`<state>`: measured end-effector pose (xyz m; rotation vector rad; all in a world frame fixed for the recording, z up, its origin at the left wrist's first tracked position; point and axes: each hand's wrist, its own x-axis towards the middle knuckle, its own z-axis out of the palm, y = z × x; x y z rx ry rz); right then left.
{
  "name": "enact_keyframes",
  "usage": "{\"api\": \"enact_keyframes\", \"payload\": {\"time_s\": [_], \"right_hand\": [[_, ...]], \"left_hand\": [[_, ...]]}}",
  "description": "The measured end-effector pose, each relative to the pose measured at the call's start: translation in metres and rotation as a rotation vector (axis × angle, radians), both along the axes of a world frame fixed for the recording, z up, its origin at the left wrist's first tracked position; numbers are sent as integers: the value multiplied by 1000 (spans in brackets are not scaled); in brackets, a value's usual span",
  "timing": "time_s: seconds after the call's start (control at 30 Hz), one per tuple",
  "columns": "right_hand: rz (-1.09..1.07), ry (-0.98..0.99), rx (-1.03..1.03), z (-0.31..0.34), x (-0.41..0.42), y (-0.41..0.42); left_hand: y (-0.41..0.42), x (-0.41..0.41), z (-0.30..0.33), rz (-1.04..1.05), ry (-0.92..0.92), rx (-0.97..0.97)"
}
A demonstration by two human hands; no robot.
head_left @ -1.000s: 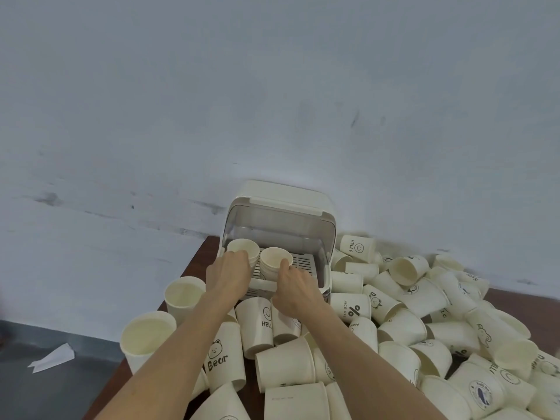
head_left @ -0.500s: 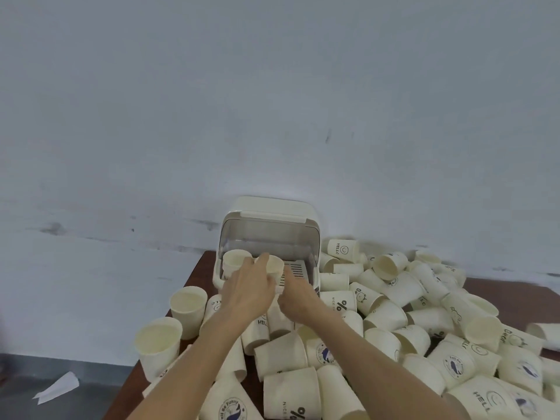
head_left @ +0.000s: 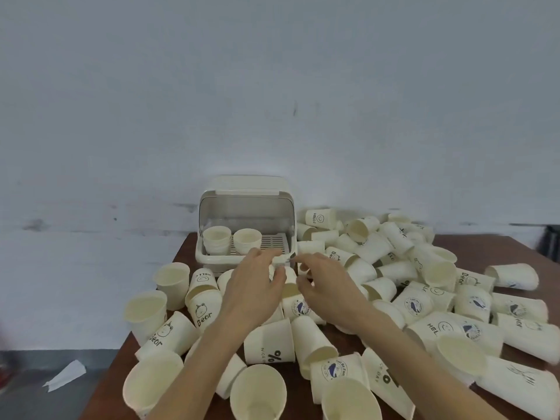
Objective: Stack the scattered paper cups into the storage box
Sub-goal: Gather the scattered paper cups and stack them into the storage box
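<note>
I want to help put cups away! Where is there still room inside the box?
Inside the storage box, the grated floor right of the single cup is bare up to the right wall. The left side is taken by the cup stack. The table in front is crowded with loose cups.

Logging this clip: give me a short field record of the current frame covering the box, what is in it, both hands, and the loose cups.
storage box: cream storage box at the table's far edge by the wall, lid up
in box: stack of cups at left, single cup beside it, both upright on the slatted tray
left hand: fingers relaxed, over the cups in front of the box, holding nothing
right hand: fingers loosely curled, nothing visibly held
loose cups: many, mostly tipped over, across the brown table
floor: folded paper at left
</note>
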<state>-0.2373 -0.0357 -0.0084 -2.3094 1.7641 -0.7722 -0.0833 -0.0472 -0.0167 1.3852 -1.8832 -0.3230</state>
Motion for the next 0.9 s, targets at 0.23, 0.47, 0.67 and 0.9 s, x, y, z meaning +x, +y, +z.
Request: {"api": "enact_keyframes", "payload": {"time_s": [0.23,0.47,0.67,0.9], "right_hand": [[-1,-26,-28,-8,-19,44],[12,-60,-26,-21,-20,57],[21,-53,-41,-26,-21,63],[-3,-63,-6,-27,-25,66]], "left_hand": [[18,4,-15,-14,88,10],[35,13,-22,18,132,29],[46,19,-27,52,164,53],[46,12,-30,19,146,54]]}}
